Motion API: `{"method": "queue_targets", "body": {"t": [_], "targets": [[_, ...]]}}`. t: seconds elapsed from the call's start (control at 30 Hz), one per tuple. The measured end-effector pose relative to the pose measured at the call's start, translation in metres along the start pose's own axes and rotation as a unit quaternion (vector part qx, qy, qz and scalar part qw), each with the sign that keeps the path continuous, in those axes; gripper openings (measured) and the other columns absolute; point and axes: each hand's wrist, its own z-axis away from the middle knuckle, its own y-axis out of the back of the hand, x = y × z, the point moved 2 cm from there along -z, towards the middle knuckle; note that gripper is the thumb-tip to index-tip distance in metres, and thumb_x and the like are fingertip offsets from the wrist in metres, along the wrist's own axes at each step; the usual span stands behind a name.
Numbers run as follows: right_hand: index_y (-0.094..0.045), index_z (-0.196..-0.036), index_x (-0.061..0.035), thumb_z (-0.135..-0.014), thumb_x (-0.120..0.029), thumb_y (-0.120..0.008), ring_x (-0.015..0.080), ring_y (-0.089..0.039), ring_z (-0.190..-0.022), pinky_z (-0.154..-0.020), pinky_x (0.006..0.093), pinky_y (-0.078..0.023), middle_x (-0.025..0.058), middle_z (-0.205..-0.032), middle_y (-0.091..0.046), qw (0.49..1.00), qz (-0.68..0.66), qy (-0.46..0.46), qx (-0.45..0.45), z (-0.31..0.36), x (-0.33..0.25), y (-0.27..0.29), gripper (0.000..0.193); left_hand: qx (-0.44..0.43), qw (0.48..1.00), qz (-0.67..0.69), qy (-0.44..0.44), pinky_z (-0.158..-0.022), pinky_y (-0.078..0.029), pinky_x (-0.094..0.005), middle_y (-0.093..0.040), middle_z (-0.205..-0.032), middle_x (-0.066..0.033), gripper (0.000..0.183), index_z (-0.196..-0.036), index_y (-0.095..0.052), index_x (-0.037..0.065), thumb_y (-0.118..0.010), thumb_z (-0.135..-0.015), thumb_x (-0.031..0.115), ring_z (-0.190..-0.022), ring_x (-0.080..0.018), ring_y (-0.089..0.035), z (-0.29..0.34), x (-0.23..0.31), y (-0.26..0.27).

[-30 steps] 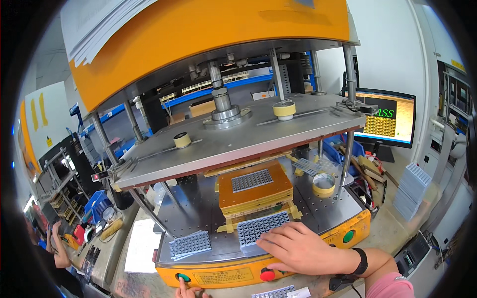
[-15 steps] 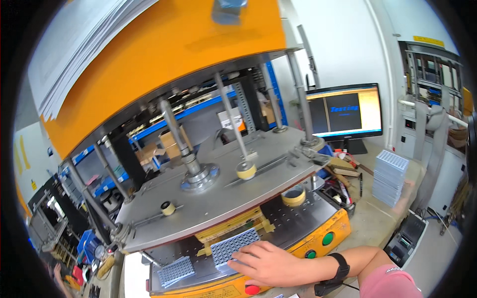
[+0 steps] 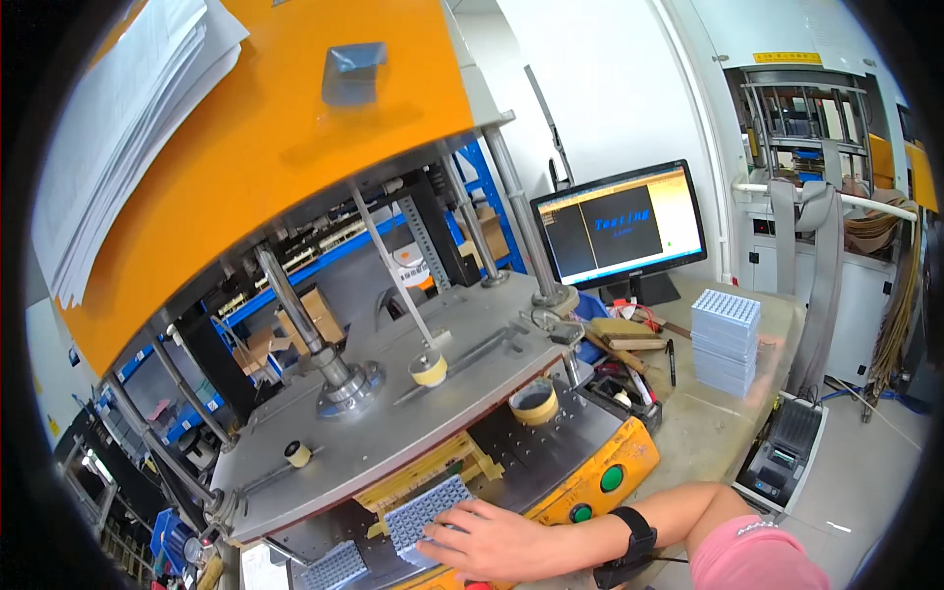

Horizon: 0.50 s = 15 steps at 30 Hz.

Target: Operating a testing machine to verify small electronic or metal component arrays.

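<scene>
My right hand (image 3: 487, 539) lies on the right edge of a grey-blue panel (image 3: 425, 513) with rows of dark dots. Its fingers are spread over the top face, and the thumb is hidden. The panel rests on the dark metal bed of an orange press, against a yellow fixture (image 3: 433, 470). A second dotted grey-blue panel (image 3: 335, 567) lies on the bed to the left, apart from the hand. My left hand is out of view.
A heavy steel plate (image 3: 393, 418) on upright rods overhangs the bed. Green buttons (image 3: 612, 479) sit on the orange front. A tape roll (image 3: 534, 401) stands on the bed. At right are a panel stack (image 3: 726, 344), tools and a monitor (image 3: 621, 224).
The view has swung right, so the press and panels appear further left and lower. My right hand stays on the same panel, fingers spread.
</scene>
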Motion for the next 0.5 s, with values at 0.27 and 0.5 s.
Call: {"method": "queue_targets", "body": {"t": [0.27,0.5], "targets": [[-0.056,-0.132,-0.0056,-0.080,-0.033,-0.072,0.0287,-0.054,-0.118,-0.101,0.0426,-0.042,0.0124,-0.129,-0.057,0.998,0.000,-0.009,-0.054,-0.008,0.000,0.010,0.060,0.013,0.978,0.144,0.152,-0.098,-0.041,-0.0492,-0.064,-0.109,-0.0218,0.023,-0.106,-0.064,0.001,-0.065,-0.093,0.020,-0.107,-0.0382,-0.058,-0.032,0.031,0.026],[-0.056,-0.131,-0.0080,-0.075,-0.033,-0.077,0.0274,-0.053,-0.118,-0.099,0.0422,-0.043,0.0106,-0.128,-0.057,0.997,0.004,-0.009,-0.076,-0.014,-0.003,0.020,0.065,-0.053,0.969,0.233,-0.053,-0.086,-0.041,-0.0397,-0.070,-0.100,-0.0055,0.008,-0.096,-0.066,0.009,-0.063,-0.088,0.009,-0.095,-0.0270,-0.062,-0.178,0.040,0.068]]}}
